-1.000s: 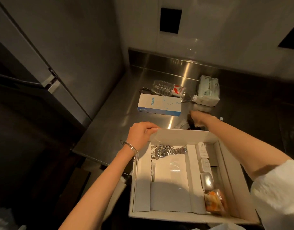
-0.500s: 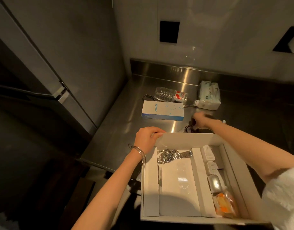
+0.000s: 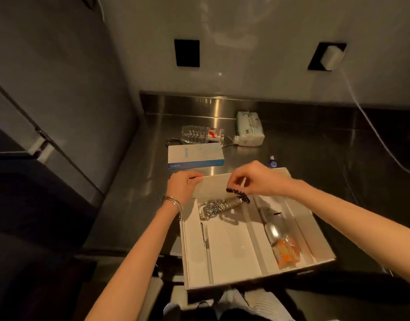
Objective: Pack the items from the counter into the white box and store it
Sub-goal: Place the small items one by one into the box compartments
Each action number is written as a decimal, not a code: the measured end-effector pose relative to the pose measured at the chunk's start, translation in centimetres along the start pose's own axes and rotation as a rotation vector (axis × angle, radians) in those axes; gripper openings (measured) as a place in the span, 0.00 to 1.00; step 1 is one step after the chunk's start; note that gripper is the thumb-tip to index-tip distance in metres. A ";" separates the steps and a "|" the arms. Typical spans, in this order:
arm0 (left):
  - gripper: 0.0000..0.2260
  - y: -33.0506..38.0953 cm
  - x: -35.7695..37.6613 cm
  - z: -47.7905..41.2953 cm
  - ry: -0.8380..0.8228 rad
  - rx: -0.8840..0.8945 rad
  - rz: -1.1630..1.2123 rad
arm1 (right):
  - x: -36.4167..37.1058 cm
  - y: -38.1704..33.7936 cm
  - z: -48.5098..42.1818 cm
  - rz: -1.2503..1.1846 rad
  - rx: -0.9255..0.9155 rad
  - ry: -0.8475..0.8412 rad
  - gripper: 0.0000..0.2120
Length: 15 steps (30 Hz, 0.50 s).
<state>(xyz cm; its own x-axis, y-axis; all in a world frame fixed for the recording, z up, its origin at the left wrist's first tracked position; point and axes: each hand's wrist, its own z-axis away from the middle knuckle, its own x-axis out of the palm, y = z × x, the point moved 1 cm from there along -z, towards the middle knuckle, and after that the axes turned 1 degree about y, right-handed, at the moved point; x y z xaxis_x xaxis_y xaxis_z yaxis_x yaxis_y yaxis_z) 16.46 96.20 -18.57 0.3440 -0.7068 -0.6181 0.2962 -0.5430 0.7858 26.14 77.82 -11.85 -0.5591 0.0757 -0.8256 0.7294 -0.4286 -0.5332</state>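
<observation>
I see the left hand (image 3: 184,186) curled over the far left corner of the white box (image 3: 319,257), with its fingers pressed together on the wall. I think it holds there so the box does not slide, since the box sits at the near edge of the worktop (image 3: 134,205) and part of it hangs out over the edge. The right hand (image 3: 257,179) is above the far wall of the box and pinches a string of dark beads (image 3: 238,194) between thumb and fingertips. The beads hang down over the far end of the box, just above the silver watch (image 3: 219,206), and I cannot tell if they touch it. I think the hand holds them up high so they can drop straight in and not catch on the wall. The watch lies in the far left part of the box with some pale beads beside it. A thin pen (image 3: 207,249) lies in a slot along the left side. A shiny little case (image 3: 272,232) and an orange packet (image 3: 287,253) sit in the long slot on the right, kept apart by the dividers. Out on the worktop, a blue and white carton (image 3: 196,156) lies near the far wall of the box, a water bottle (image 3: 204,135) lies on its side behind it, a pack of tissues (image 3: 249,129) sits near the back edge, and a tiny blue bottle (image 3: 272,162) stands just past the right hand. I think these may still need packing.
</observation>
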 end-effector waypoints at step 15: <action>0.09 0.8 -0.6 0.9 0.009 0.011 0.003 | 10.1 1.4 -4.6 0.507 0.049 0.158 0.14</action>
<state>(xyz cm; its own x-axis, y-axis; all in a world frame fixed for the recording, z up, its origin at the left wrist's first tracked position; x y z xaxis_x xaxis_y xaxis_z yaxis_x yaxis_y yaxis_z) 15.69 95.77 -17.57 0.3523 -0.7045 -0.6161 0.2857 -0.5460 0.7876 23.35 82.13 -21.80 -0.0722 -0.0189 -0.9972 0.8711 -0.4881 -0.0538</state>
